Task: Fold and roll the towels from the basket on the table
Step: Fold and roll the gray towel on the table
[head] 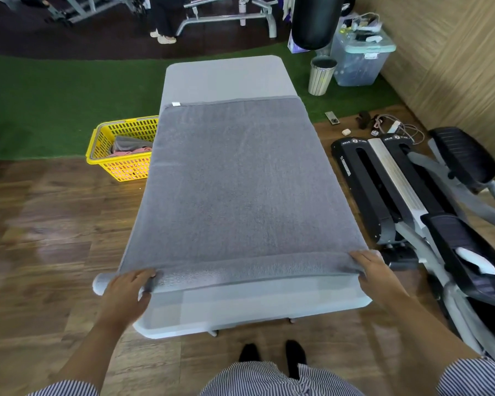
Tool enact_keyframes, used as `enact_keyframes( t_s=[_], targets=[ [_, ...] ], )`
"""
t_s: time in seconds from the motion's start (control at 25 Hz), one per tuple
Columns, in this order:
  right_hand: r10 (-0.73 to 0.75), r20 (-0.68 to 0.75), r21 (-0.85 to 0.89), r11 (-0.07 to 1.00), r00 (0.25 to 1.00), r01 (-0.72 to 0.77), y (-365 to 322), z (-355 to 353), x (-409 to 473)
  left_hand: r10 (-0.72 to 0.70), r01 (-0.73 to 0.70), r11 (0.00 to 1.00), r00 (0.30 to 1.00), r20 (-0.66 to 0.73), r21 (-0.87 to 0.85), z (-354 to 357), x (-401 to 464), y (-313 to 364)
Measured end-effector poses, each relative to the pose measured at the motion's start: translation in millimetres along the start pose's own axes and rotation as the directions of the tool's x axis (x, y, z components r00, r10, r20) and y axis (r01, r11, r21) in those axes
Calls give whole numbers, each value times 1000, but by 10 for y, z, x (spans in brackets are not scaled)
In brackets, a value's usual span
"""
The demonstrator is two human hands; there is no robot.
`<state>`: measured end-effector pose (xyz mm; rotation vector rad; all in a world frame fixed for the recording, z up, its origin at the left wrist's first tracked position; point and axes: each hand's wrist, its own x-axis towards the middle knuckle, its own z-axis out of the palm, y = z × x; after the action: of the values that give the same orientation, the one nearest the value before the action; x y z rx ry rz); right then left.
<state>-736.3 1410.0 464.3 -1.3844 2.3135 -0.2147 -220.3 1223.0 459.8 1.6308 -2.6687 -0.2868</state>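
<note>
A large grey towel [235, 178] lies spread flat over the grey table [226, 75], its near edge turned over into a narrow fold. My left hand [129, 284] grips the near left corner of that fold. My right hand [369, 267] grips the near right corner, fingers curled over the towel's edge. A yellow basket [120, 164] stands on the floor left of the table, with grey and pink towels [132, 145] inside.
An elliptical trainer [412, 195] stands close to the table's right side. A bin [322, 75], a clear storage box [360, 55] and a punch bag [315, 21] are at the back right. Cables and small devices [383, 127] lie on the floor. A person [162, 18] stands far back.
</note>
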Motion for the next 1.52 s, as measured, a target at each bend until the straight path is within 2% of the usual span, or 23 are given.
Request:
enact_keyframes(
  t_s=[0.08, 0.24, 0.44, 0.56, 0.64, 0.76, 0.84, 0.96, 1.04, 1.16, 1.32, 1.44, 1.52],
  targets=[
    [-28, 2, 4, 1000, 1000, 28, -128, 34, 9, -2, 7, 997, 999, -55, 75, -52, -103, -38],
    [-163, 30, 36, 986, 986, 162, -390, 203, -70, -185, 191, 978, 980, -72, 88, -133, -432, -274],
    [-14, 14, -133, 991, 1000, 16, -93, 16, -65, 33, -11, 992, 985, -172, 128, -33, -306, 17],
    [12, 35, -199, 980, 999, -4, -63, -6, -67, -18, 23, 999, 986, -167, 30, 55, -231, 4],
    [7, -4, -236, 972, 1000, -7, -83, -20, -92, -7, 12, 1000, 980, -197, 25, 36, -254, 80],
    [-94, -146, -219, 974, 985, 60, -64, 57, -196, 67, -60, 997, 977, -202, 42, 16, -252, 248],
    [-128, -112, -188, 976, 985, 105, -40, 122, -223, 47, -44, 999, 985, -164, 20, 38, -249, 312],
    [-50, -55, -130, 991, 997, 42, -47, 112, -178, -11, 9, 1000, 994, -111, -18, 59, -243, 358],
    [-41, -50, -155, 987, 998, 32, -42, 74, -126, -6, 6, 1000, 997, -80, -9, 31, -211, 367],
    [-82, -66, -149, 986, 994, 72, -56, 29, -76, 5, -6, 1000, 994, -107, -11, -46, -129, 346],
    [-116, -172, -95, 990, 978, 101, -148, 36, -65, -72, 64, 997, 981, -179, -49, -93, -43, 444],
    [-88, -132, -19, 996, 987, 86, -139, 134, -66, -16, 16, 1000, 990, -139, -4, 8, -50, 475],
    [-87, -95, -61, 995, 992, 82, -140, 157, -61, -29, 31, 999, 994, -103, 10, 56, -54, 478]
  ],
)
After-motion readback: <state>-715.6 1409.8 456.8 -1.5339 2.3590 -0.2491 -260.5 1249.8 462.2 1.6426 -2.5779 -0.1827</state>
